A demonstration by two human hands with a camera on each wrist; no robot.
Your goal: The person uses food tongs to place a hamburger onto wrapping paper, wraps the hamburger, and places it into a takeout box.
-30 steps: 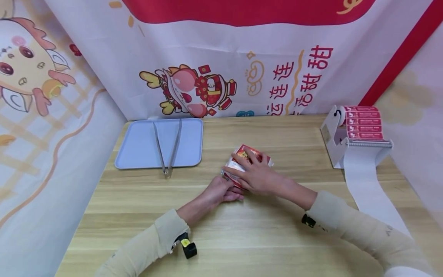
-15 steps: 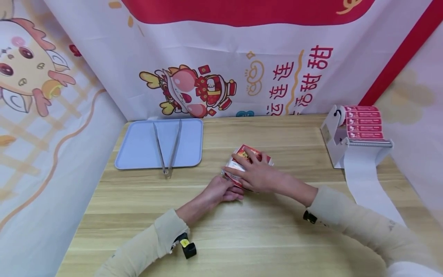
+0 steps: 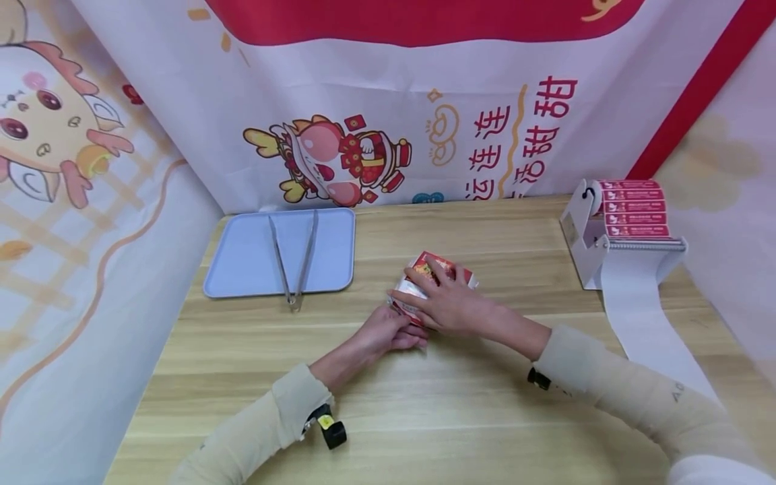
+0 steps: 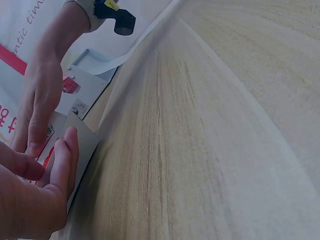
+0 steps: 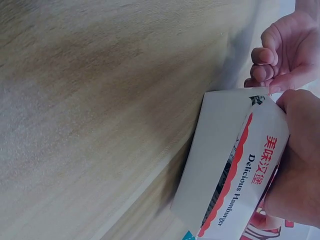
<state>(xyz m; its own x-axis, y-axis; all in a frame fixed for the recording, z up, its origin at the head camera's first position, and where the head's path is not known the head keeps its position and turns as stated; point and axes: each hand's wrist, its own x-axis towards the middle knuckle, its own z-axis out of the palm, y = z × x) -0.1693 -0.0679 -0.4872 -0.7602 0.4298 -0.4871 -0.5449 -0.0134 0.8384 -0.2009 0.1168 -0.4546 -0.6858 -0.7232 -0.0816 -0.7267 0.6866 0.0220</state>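
Note:
A red and white paper hamburger box [image 3: 411,287] sits on the wooden table, lettered "Delicious Hamburger" on its lid flap in the right wrist view. My left hand [image 3: 386,334] pinches the near left corner of the box between thumb and fingers. Across the top of the lid lies my right hand [image 3: 453,304], its fingers spread and fairly straight, the thumb toward the near edge. Between the lid flap [image 5: 252,170] and the plain white box side [image 5: 207,145] a narrow gap shows dark patterned paper inside.
Steel tongs [image 3: 306,259] lie on a blue tray [image 3: 239,259] at the back left, handle end over its near edge. A label dispenser [image 3: 582,249] with a red label roll [image 3: 636,209] stands back right; its white backing strip [image 3: 633,296] trails toward my right sleeve.
The head view has tilted slightly. Both hands keep nearly the same places on the box, with only a slight shift of my right hand and forearm.

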